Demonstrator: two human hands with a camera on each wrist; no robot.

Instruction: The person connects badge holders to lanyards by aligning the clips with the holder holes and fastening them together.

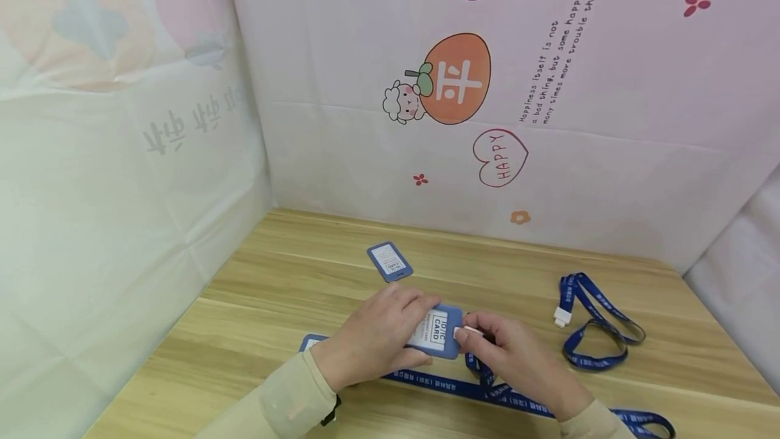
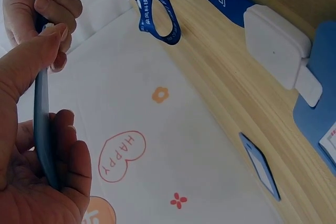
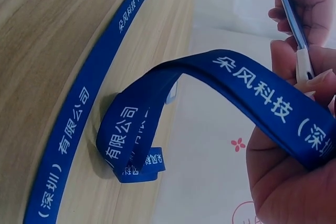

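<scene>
Held item: flat blue rectangular card holder with rounded corners, smooth plastic look, white "ID/IC CARD" insert (image 1: 437,332), up above the pale wood-grain worktop (image 1: 256,276), between the hands. White clip (image 3: 304,66) sits right at its short edge; can't tell if it's latched. Clip goes with a dark blue flat ribbon lanyard with white Chinese print (image 3: 262,90), which runs through the right hand and droops in a soft fold. Around it: second blue holder (image 1: 390,261) flat on the worktop beyond the left hand; another blue holder with a boxy white clip (image 2: 276,46) on its own lanyard strip (image 1: 429,382), running beneath both forearms; loosely looped lanyard with white end clip (image 1: 600,330) off to the right. White printed cloth (image 1: 365,161) hangs behind. Left forearm hides most of the clipped holder; right fingers hide much of the held clip. Left hand (image 1: 374,330) grips the held holder at one end, thumb on the near side, fingers over the far edge. Right hand (image 1: 524,358) pinches the clip, thumb against forefinger. Both forearms angle in from the near side, cream sleeves (image 1: 292,391).
</scene>
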